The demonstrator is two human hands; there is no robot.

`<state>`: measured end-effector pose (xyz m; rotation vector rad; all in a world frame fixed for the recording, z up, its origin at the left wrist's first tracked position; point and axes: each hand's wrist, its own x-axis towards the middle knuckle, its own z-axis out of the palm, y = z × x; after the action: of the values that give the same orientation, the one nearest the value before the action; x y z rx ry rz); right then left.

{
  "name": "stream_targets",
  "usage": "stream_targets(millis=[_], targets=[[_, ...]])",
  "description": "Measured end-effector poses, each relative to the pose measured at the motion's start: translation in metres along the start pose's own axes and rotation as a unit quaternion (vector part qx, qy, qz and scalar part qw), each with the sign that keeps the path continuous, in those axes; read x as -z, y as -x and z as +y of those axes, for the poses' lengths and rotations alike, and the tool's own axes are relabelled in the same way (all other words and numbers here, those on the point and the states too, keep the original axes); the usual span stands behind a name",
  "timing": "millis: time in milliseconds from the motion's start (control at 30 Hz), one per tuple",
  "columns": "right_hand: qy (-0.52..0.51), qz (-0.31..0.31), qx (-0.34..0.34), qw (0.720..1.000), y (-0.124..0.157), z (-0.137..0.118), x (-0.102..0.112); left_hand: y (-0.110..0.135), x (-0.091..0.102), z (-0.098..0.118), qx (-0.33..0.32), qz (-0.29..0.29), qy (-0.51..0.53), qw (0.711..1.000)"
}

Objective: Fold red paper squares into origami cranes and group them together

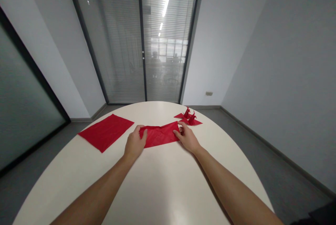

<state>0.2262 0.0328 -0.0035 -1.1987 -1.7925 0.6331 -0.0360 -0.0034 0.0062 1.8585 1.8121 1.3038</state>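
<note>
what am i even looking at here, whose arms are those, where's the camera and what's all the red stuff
No machine here: these are a person's own bare arms, seen by one camera worn on their head, looking forward and down. In front is a round white table. The left hand and right hand each appear to close their grip on one end of a folded red paper sheet lying on it. To the left lies a flat red sheet, untouched. Beyond the right hand stand small folded red paper cranes.
</note>
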Motion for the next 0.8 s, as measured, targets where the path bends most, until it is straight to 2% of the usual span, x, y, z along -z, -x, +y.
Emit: stream_targets(millis=[167, 267, 333, 400, 467, 533, 633, 800], targets=[[0.023, -0.009, 0.003, 1.0, 0.001, -0.003, 0.002, -0.004, 0.0, -0.004, 0.023, 0.0, -0.012, 1.0], [0.036, -0.02, 0.003, 0.999, 0.001, -0.003, 0.002, -0.005, 0.002, -0.003, 0.023, 0.044, -0.035, 0.998], [0.045, -0.023, 0.005, 0.999, 0.002, -0.003, 0.001, -0.003, 0.003, 0.002, -0.032, 0.101, -0.053, 0.993], [0.049, -0.024, 0.005, 0.999, 0.002, -0.003, 0.001, 0.002, 0.002, 0.01, -0.132, 0.12, -0.072, 0.981], [0.049, -0.026, 0.004, 0.998, 0.002, -0.005, 0.001, 0.009, -0.001, 0.018, -0.212, 0.051, -0.087, 0.972], [0.05, -0.027, 0.002, 0.998, 0.002, -0.006, 0.0, 0.017, -0.007, 0.022, -0.248, -0.041, -0.094, 0.963], [0.055, -0.027, -0.001, 0.998, 0.003, -0.007, 0.0, 0.023, -0.015, 0.02, -0.238, -0.119, -0.122, 0.956], [0.093, -0.027, 0.001, 0.995, 0.002, -0.009, 0.0, 0.024, -0.017, 0.013, -0.194, -0.161, -0.157, 0.955]])
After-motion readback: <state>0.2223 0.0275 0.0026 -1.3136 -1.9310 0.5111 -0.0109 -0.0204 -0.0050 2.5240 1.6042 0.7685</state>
